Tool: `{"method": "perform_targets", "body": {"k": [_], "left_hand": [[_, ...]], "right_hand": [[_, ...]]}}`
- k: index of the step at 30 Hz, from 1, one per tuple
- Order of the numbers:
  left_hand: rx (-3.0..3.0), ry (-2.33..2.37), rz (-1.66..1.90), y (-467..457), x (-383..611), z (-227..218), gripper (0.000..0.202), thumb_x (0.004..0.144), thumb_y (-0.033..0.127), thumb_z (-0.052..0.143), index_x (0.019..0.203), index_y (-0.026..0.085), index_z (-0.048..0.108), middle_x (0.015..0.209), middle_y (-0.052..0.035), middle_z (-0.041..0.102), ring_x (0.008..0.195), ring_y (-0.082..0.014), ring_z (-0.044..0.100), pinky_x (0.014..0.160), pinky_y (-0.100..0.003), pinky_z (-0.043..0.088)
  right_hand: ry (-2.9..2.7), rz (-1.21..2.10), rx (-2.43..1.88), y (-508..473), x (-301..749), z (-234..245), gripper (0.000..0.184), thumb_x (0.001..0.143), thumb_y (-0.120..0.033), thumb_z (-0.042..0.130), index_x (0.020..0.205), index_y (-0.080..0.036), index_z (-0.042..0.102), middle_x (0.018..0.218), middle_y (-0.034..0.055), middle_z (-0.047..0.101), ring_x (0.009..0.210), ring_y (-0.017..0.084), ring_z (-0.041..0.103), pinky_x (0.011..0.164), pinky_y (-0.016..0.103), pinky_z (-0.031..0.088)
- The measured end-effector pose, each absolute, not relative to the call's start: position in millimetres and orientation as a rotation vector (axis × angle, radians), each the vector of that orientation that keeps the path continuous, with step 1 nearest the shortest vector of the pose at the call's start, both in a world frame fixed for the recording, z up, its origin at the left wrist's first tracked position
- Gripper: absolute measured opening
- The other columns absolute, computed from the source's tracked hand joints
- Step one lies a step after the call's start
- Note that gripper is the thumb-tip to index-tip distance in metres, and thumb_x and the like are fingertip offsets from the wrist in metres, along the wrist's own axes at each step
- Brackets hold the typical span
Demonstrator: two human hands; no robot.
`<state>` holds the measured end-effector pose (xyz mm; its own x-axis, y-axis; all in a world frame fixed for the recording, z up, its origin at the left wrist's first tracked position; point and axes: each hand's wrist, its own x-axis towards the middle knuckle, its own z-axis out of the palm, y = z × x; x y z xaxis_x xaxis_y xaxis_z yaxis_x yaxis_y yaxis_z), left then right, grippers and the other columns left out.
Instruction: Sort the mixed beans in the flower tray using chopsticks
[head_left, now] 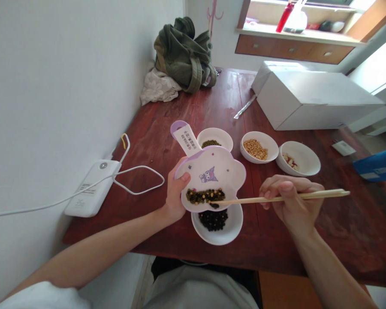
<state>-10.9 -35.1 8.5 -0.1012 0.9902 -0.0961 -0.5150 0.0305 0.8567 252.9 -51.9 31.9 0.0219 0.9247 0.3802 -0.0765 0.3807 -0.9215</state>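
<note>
My left hand (176,189) grips the edge of a white and purple flower-shaped plate (227,171), thumb on its rim. The plate carries a cartoon figure and a labelled handle, and it tilts toward me. Mixed green, black and yellowish beans (201,196) lie along its lower side. In my right hand (292,201) is a pair of wooden chopsticks (247,200), their tips at the beans. Below the plate, partly covered by it, stands a white bowl (234,227) of black beans (214,221).
Beyond the plate stand white bowls: one with green beans (211,143), one with yellow soybeans (255,149), one with pale and reddish pieces (289,162). A white power bank (91,189) with a looping cable lies left. A white box (318,96) and green bag (186,56) sit farther back.
</note>
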Motion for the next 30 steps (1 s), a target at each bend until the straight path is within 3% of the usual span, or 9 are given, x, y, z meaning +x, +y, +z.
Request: {"method": "perform_targets", "body": {"k": [10, 19, 24, 30], "left_hand": [[0.741, 0.854, 1.460, -33.2, -11.7, 9.5, 0.047, 0.082, 0.062, 0.091, 0.106, 0.023, 0.084, 0.092, -0.0095, 0.085, 0.101, -0.0390, 0.083, 0.077, -0.042, 0.066], [0.701, 0.863, 1.449, -32.7, -11.1, 10.9, 0.050, 0.080, 0.062, 0.093, 0.111, 0.024, 0.086, 0.094, -0.0088, 0.086, 0.104, -0.0399, 0.083, 0.081, -0.043, 0.068], [0.688, 0.803, 1.498, -31.6, -9.7, 8.0, 0.043, 0.087, 0.053, 0.091, 0.116, 0.021, 0.088, 0.092, -0.0026, 0.085, 0.099, -0.0315, 0.084, 0.087, -0.038, 0.067], [0.560, 0.926, 1.523, -29.3, -11.8, -3.0, 0.049, 0.079, 0.060, 0.096, 0.106, 0.020, 0.089, 0.097, -0.0037, 0.089, 0.101, -0.0319, 0.084, 0.094, -0.041, 0.068]], "right_hand": [[-1.246, 0.864, -0.752, -45.8, 249.0, 37.6, 0.047, 0.111, -0.039, 0.082, 0.068, -0.018, 0.083, 0.060, 0.0050, 0.071, 0.044, 0.016, 0.064, 0.035, 0.025, 0.048], [-1.298, 0.709, -0.804, -51.9, 250.0, 38.9, 0.053, 0.109, -0.048, 0.083, 0.065, -0.018, 0.080, 0.058, 0.0049, 0.070, 0.047, 0.019, 0.065, 0.037, 0.029, 0.045], [-1.396, 0.733, -0.739, -51.5, 247.7, 33.9, 0.049, 0.109, -0.047, 0.084, 0.069, -0.018, 0.081, 0.060, 0.0042, 0.071, 0.048, 0.019, 0.067, 0.041, 0.031, 0.050], [-1.350, 0.705, -0.739, -47.8, 245.1, 27.2, 0.049, 0.110, -0.047, 0.083, 0.071, -0.018, 0.081, 0.062, 0.0042, 0.072, 0.053, 0.019, 0.069, 0.040, 0.029, 0.048]]}}
